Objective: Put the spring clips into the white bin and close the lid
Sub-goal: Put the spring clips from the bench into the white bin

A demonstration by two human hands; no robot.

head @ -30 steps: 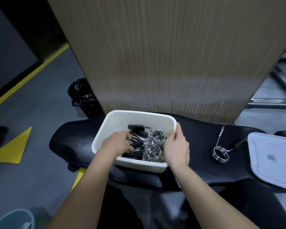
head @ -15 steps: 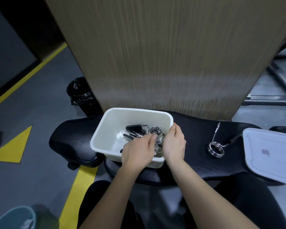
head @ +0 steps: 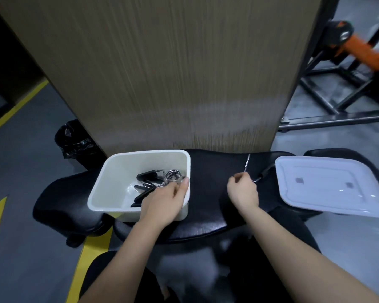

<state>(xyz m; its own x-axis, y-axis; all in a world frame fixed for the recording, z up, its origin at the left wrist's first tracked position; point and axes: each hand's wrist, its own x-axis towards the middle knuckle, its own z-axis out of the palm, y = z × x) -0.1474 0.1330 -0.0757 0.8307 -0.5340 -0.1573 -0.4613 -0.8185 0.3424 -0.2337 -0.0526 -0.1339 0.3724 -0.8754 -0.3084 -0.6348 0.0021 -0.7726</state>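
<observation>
The white bin (head: 118, 178) stands open on the black padded bench (head: 208, 193). Several spring clips (head: 160, 180) with chrome coils and black handles lie in its right half. My left hand (head: 164, 204) lies over the bin's near right corner, thumb up along the right wall and fingers down inside by the clips. One more spring clip (head: 247, 164) lies on the bench to the right. My right hand (head: 242, 192) is curled over its coil, and only the two handles stick out beyond the fingers. The white lid (head: 328, 186) lies flat at the bench's right end.
A tall wood-grain panel (head: 162, 73) rises directly behind the bench. A black bag-lined trash can (head: 74, 141) stands on the floor at the back left. A dark metal frame with orange parts (head: 359, 51) is at the far right. Yellow floor markings run on the left.
My right hand has left the bin's right rim and gone right onto the loose clip on the bench. My left hand has shifted to the bin's near right corner.
</observation>
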